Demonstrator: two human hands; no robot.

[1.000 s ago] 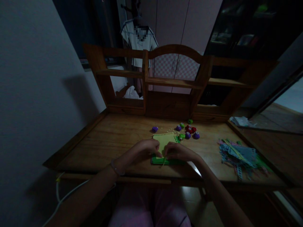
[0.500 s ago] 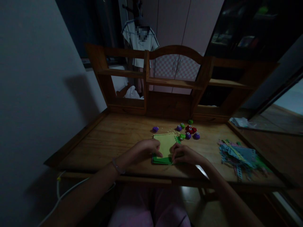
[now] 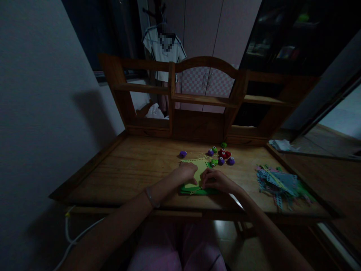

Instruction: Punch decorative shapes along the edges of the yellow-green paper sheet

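A yellow-green sheet of paper [image 3: 200, 166] with a punched edge lies on a darker green sheet [image 3: 200, 190] near the front of the wooden desk [image 3: 135, 165]. My left hand [image 3: 185, 172] rests on the yellow sheet's left part, its fingers curled down onto the paper. My right hand [image 3: 216, 180] sits at the sheet's right side, fingers pinched together at its lower edge, where a thin yellow strip [image 3: 194, 191] sticks out. The dim light hides the fingertips' exact hold.
Several small craft punches, purple [image 3: 183, 154], red [image 3: 224, 153] and green [image 3: 223, 144], lie behind the paper. A heap of punched paper strips [image 3: 279, 181] sits at the desk's right. A wooden shelf hutch [image 3: 203, 99] rises at the back, and a wall stands on the left.
My left hand has slid forward and right onto the yellow sheet. My right hand stays pinched at its lower right. The view has shifted slightly left.
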